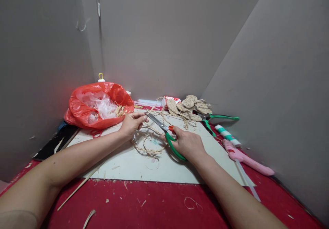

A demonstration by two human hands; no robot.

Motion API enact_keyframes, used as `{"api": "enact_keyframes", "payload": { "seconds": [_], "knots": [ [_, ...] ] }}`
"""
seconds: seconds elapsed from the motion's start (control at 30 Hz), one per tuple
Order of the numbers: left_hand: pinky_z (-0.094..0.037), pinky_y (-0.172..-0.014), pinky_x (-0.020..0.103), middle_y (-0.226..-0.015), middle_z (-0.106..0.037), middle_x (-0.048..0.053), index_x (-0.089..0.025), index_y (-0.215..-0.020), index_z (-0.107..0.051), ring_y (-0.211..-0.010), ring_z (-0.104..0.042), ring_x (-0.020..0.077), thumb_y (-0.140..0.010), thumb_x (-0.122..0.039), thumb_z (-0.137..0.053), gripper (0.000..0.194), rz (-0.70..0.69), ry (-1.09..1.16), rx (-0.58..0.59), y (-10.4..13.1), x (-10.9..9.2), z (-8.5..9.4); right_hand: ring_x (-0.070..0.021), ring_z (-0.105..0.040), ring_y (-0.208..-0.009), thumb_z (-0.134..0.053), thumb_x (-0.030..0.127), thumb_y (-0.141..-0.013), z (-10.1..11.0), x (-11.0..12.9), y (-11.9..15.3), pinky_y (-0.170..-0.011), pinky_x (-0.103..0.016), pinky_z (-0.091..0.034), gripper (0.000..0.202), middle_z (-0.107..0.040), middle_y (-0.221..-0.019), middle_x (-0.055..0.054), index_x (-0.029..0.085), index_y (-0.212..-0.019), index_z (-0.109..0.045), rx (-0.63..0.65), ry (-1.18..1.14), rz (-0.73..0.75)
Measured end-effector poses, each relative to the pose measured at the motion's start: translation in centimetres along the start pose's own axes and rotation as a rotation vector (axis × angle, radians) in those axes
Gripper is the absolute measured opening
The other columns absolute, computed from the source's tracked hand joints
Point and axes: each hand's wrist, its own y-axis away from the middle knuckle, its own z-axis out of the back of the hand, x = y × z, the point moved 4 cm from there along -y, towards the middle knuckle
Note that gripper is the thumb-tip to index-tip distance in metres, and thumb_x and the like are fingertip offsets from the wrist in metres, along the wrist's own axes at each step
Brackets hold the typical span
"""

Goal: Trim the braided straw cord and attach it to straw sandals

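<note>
My right hand (189, 142) is closed round the handles of green and orange scissors (173, 147), whose blades point up and left. The blade tips reach the fingers of my left hand (132, 123), which pinch the end of a thin braided straw cord (150, 128); the grip itself is partly hidden. Below the blades the cord lies in loose loops on the white board (120, 169). Behind the scissors sits a pile of coiled, petal-shaped straw rope pieces (190, 101).
A red plastic bag (84, 117) with clear plastic and straw scraps stands at left. On the right lie a pink glue gun (249, 158), a green-striped roll (227, 135) and green-handled pliers (223, 117). A red-and-white box (171, 99) is behind. Grey walls enclose the red tabletop (144, 205).
</note>
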Motion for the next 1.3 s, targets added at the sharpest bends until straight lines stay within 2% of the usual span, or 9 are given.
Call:
{"api": "enact_keyframes", "payload": {
  "seconds": [0.13,0.33,0.6,0.73,0.87,0.97,1.1,1.2,1.3],
  "knots": [
    [-0.026,-0.039,0.02,-0.062,-0.065,0.002,-0.011,-0.072,-0.066,-0.038,-0.036,0.0034,-0.061,-0.033,-0.074,0.026,0.01,-0.022,-0.015,0.1,-0.1,0.0,-0.0246,-0.063,-0.065,-0.036,0.061,-0.082,-0.1,-0.2,-0.1,-0.055,-0.029,-0.029,0.052,-0.068,-0.068,-0.007,0.023,-0.104,-0.063,-0.018,-0.01,-0.007],
    [-0.025,-0.039,0.02,-0.063,-0.065,0.003,-0.011,-0.074,-0.066,-0.037,-0.034,0.0034,-0.063,-0.033,-0.073,0.025,-0.011,-0.032,-0.027,-0.3,0.2,0.4,-0.022,-0.06,-0.059,-0.039,0.058,-0.081,-0.2,-0.1,-0.1,-0.052,-0.028,-0.025,0.044,-0.067,-0.063,-0.006,0.024,-0.09,-0.065,-0.055,-0.019,0.017],
    [-0.027,-0.038,0.019,-0.062,-0.065,0.002,-0.011,-0.077,-0.066,-0.038,-0.036,0.0035,-0.064,-0.032,-0.073,0.025,0.022,-0.013,-0.033,-0.2,-0.2,0.3,-0.0208,-0.059,-0.058,-0.041,0.057,-0.08,-0.2,-0.3,-0.1,-0.053,-0.028,-0.025,0.04,-0.065,-0.062,-0.005,0.023,-0.08,-0.062,-0.03,-0.076,0.003],
    [-0.027,-0.038,0.017,-0.064,-0.066,0.003,-0.012,-0.077,-0.061,-0.037,-0.038,0.0036,-0.071,-0.028,-0.066,0.018,0.037,0.016,-0.003,-0.2,-0.3,0.1,-0.021,-0.06,-0.062,-0.042,0.058,-0.08,-0.4,-0.9,-0.3,-0.053,-0.027,-0.028,0.039,-0.065,-0.064,-0.004,0.024,-0.081,-0.061,-0.02,-0.15,-0.048],
    [-0.027,-0.036,0.016,-0.066,-0.067,0.005,-0.014,-0.072,-0.051,-0.037,-0.04,0.0045,-0.077,-0.021,-0.055,0.01,0.109,0.03,0.016,-0.3,-0.1,0.0,-0.0214,-0.061,-0.064,-0.041,0.059,-0.08,-0.5,-1.5,-0.5,-0.054,-0.026,-0.028,0.04,-0.065,-0.067,-0.004,0.024,-0.083,-0.06,-0.007,-0.162,-0.077],
    [-0.029,-0.036,0.016,-0.067,-0.067,0.005,-0.016,-0.072,-0.048,-0.04,-0.043,0.0054,-0.077,-0.015,-0.051,0.005,0.142,0.048,0.033,-0.3,0.0,-0.1,-0.022,-0.061,-0.066,-0.04,0.062,-0.081,-0.7,-1.6,-0.6,-0.054,-0.027,-0.027,0.044,-0.067,-0.069,-0.005,0.023,-0.085,-0.06,0.007,-0.142,-0.074],
    [-0.022,-0.033,0.015,-0.061,-0.058,-0.001,-0.015,-0.075,-0.051,-0.037,-0.037,0.0041,-0.07,-0.008,-0.047,0.009,0.213,0.093,0.072,-0.3,0.1,-0.1,-0.0231,-0.061,-0.066,-0.039,0.065,-0.08,-1.0,-1.4,-0.6,-0.055,-0.028,-0.028,0.048,-0.067,-0.07,-0.006,0.023,-0.087,-0.061,0.017,-0.116,-0.066],
    [-0.015,-0.032,0.014,-0.057,-0.046,-0.005,-0.013,-0.083,-0.057,-0.034,-0.027,0.0018,-0.076,-0.017,-0.052,0.009,0.271,0.121,0.141,-0.1,0.0,-0.4,-0.023,-0.061,-0.066,-0.038,0.066,-0.08,-1.2,-1.3,-0.6,-0.054,-0.028,-0.028,0.049,-0.067,-0.07,-0.006,0.023,-0.087,-0.061,0.017,-0.112,-0.051],
    [-0.014,-0.033,0.014,-0.056,-0.042,-0.007,-0.013,-0.088,-0.061,-0.034,-0.025,0.0009,-0.079,-0.029,-0.059,0.019,0.248,0.101,0.149,0.1,-0.1,-0.4,-0.0226,-0.061,-0.065,-0.038,0.066,-0.08,-1.1,-1.3,-0.5,-0.054,-0.028,-0.029,0.049,-0.067,-0.07,-0.006,0.023,-0.087,-0.06,0.02,-0.119,-0.043]
  ]
}}
